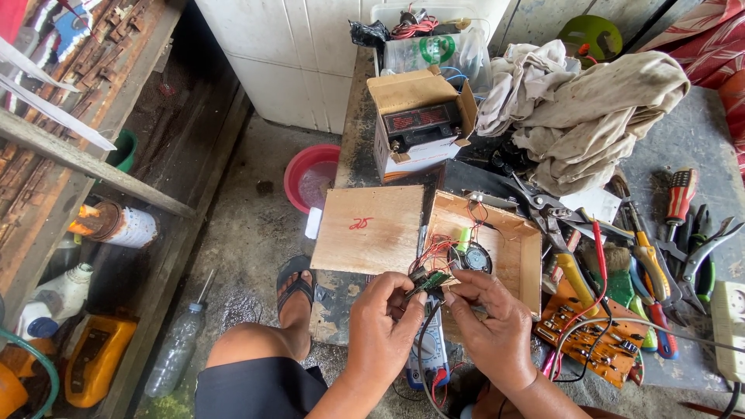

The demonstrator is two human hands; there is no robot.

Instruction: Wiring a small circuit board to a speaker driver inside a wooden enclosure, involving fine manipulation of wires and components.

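Both hands, left hand [382, 324] and right hand [487, 316], pinch with closed fingertips one small green circuit board [431, 281] (wires attached) above the wooden box [518, 247].

At the bench's far edge we see an open brown cardboard box [420, 116] holding a black unit with a red label [417, 118]. Behind it lies a clear plastic bag [437, 53] bearing a green-and-white round label. A white-labelled can [124, 226] (lying on its side) rests at left.
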